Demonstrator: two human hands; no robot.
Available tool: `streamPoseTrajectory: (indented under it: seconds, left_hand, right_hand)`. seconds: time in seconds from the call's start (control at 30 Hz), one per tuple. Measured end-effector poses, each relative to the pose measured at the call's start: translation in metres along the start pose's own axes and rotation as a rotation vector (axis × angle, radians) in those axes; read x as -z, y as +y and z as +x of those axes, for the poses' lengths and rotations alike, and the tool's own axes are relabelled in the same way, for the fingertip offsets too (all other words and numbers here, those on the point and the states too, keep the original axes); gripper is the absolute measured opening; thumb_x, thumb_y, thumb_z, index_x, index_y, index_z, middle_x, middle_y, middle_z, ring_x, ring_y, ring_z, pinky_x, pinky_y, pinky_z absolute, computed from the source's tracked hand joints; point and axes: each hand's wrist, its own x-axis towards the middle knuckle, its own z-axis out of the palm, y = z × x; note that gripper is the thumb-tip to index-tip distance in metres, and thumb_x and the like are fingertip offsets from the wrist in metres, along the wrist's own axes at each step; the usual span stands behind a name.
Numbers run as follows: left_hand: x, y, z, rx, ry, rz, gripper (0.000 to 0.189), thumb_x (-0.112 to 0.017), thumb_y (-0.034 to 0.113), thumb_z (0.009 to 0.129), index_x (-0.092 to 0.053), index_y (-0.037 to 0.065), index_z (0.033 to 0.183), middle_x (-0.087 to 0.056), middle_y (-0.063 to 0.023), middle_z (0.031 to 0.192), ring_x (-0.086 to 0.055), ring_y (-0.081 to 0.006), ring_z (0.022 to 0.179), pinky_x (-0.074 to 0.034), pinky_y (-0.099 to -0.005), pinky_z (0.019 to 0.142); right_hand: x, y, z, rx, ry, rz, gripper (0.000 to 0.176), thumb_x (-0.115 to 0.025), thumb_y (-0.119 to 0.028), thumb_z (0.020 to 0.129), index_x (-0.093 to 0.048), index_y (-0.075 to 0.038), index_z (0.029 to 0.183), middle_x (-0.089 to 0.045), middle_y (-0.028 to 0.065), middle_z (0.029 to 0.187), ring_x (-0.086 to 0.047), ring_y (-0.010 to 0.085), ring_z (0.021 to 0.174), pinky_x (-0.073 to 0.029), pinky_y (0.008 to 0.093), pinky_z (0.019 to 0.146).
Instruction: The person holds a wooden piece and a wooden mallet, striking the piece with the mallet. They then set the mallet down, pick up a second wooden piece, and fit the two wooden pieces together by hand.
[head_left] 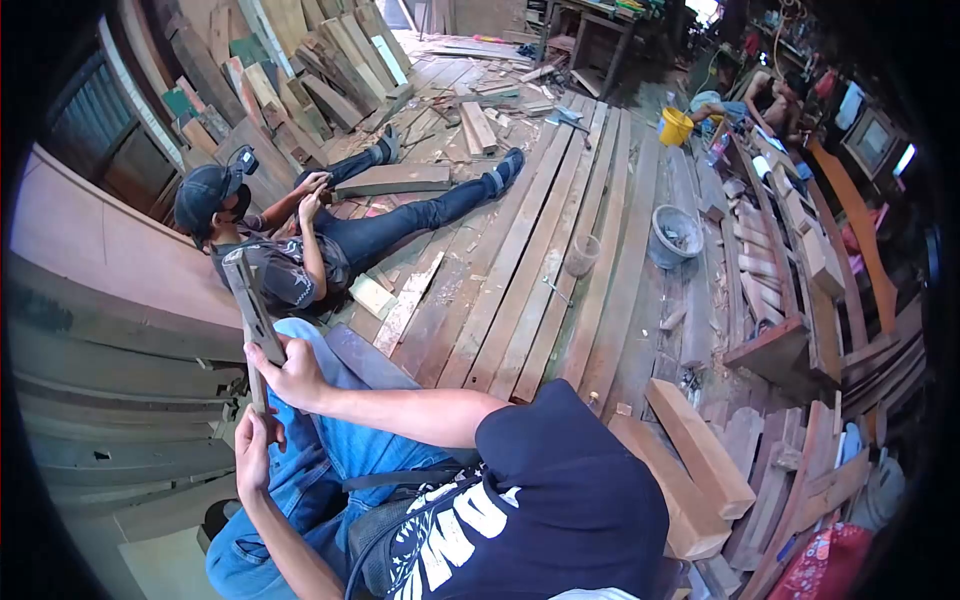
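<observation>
On the plank floor (520,270) of a timber workshop, a person in a black printed T-shirt and jeans grips a dark wooden strip (246,290), which stands nearly upright at 9 o'clock in the frame, above the knees. The right hand (288,375) is closed round the strip's middle. The left hand (250,450), just below it at 8 o'clock, is wrapped round the lower end. At 10 o'clock a second person (290,250) in a dark cap sits on the floor with legs stretched out, both hands on a board (395,180) lying across the lap. A grey pail (676,238) stands at 2 o'clock, with a yellow bucket (676,127) beyond it at 1 o'clock. Squared timber blocks (700,460) lie at 4 o'clock, near the seated person's shoulder.
</observation>
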Motion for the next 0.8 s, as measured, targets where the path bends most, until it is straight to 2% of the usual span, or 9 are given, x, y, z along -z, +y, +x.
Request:
streamPoseTrajectory:
  seconds: [0.07,0.17,0.23,0.43,0.47,0.6,0.67,0.73,0.8]
  left_hand:
    - [-0.013,0.011,0.005,-0.021,0.116,0.007,0.045,-0.042,0.045,0.110,-0.058,0.003,0.112,-0.041,0.0042,0.068,-0.038,-0.0038,0.056,-0.033,-0.0212,0.048]
    - [-0.023,0.022,0.008,-0.002,0.180,0.073,0.043,-0.041,0.043,0.111,-0.060,0.005,0.112,-0.039,0.0068,0.064,-0.036,-0.0032,0.053,-0.031,-0.0215,0.048]
    - [-0.030,0.016,0.009,-0.018,0.203,0.069,0.040,-0.041,0.041,0.111,-0.060,0.005,0.111,-0.036,0.0082,0.062,-0.032,-0.0017,0.051,-0.027,-0.0201,0.046]
    - [-0.043,-0.006,-0.008,-0.084,0.209,0.155,0.034,-0.042,0.034,0.112,-0.060,0.005,0.107,-0.031,0.0096,0.061,-0.028,0.0005,0.048,-0.021,-0.0206,0.043]
    - [-0.046,-0.010,-0.011,-0.072,0.210,0.168,0.032,-0.043,0.032,0.112,-0.059,0.005,0.106,-0.031,0.0098,0.060,-0.028,0.0007,0.048,-0.020,-0.0211,0.043]
    - [-0.065,-0.014,-0.021,-0.025,0.189,0.273,0.027,-0.048,0.025,0.110,-0.061,0.002,0.104,-0.036,0.0088,0.064,-0.030,-0.0009,0.053,-0.022,-0.0233,0.047]
    - [-0.082,-0.007,-0.022,-0.026,0.174,0.317,0.029,-0.051,0.022,0.109,-0.063,-0.002,0.119,-0.040,0.0067,0.066,-0.035,-0.0039,0.057,-0.028,-0.0252,0.050]
    - [-0.094,-0.007,-0.021,-0.040,0.154,0.418,0.038,-0.053,0.019,0.107,-0.058,-0.002,0.138,-0.051,0.0014,0.070,-0.038,-0.0071,0.059,-0.033,-0.0272,0.052]
    - [-0.110,0.004,-0.021,-0.088,0.118,0.532,0.041,-0.054,0.015,0.105,-0.054,0.004,0.145,-0.058,-0.0083,0.073,-0.039,-0.0092,0.061,-0.038,-0.0290,0.055]
  right_hand:
    - [-0.002,0.007,0.003,0.033,0.002,0.017,0.034,-0.070,-0.032,0.097,-0.070,0.001,0.089,-0.065,0.0092,0.064,-0.059,0.0130,0.059,-0.045,0.0364,0.055]
    - [0.004,0.003,0.011,0.015,-0.028,-0.018,0.037,-0.070,-0.034,0.096,-0.071,0.002,0.088,-0.067,0.0110,0.065,-0.062,0.0160,0.059,-0.046,0.0386,0.056]
    - [0.011,0.002,0.020,-0.005,-0.056,-0.076,0.033,-0.071,-0.030,0.095,-0.071,0.001,0.085,-0.068,0.0067,0.068,-0.059,0.0092,0.063,-0.047,0.0331,0.058]
    - [0.056,-0.021,0.036,-0.192,-0.442,-0.375,0.039,-0.076,-0.036,0.087,-0.072,0.002,0.090,-0.072,0.0165,0.079,-0.071,0.0215,0.076,-0.054,0.0383,0.073]
    - [0.069,-0.026,0.033,-0.131,-0.493,-0.439,0.049,-0.074,-0.044,0.089,-0.072,0.004,0.096,-0.072,0.0195,0.083,-0.072,0.0284,0.082,-0.055,0.0402,0.076]
    - [0.118,-0.047,0.014,-0.159,-0.658,-0.557,0.059,-0.068,-0.051,0.091,-0.068,0.003,0.114,-0.072,0.0236,0.089,-0.072,0.0362,0.087,-0.055,0.0437,0.080]
    - [0.144,-0.049,-0.002,-0.152,-0.665,-0.731,0.071,-0.063,-0.054,0.094,-0.053,0.002,0.138,-0.071,0.0268,0.092,-0.070,0.0427,0.091,-0.054,0.0479,0.083]
    - [0.163,-0.085,-0.010,-0.261,-0.700,-0.812,0.068,-0.061,-0.049,0.096,-0.045,-0.006,0.146,-0.071,0.0283,0.096,-0.070,0.0446,0.093,-0.054,0.0504,0.084]
    - [0.181,-0.103,-0.018,-0.371,-0.737,-0.892,0.069,-0.060,-0.045,0.098,-0.037,-0.014,0.155,-0.070,0.0299,0.100,-0.069,0.0466,0.094,-0.054,0.0529,0.085]
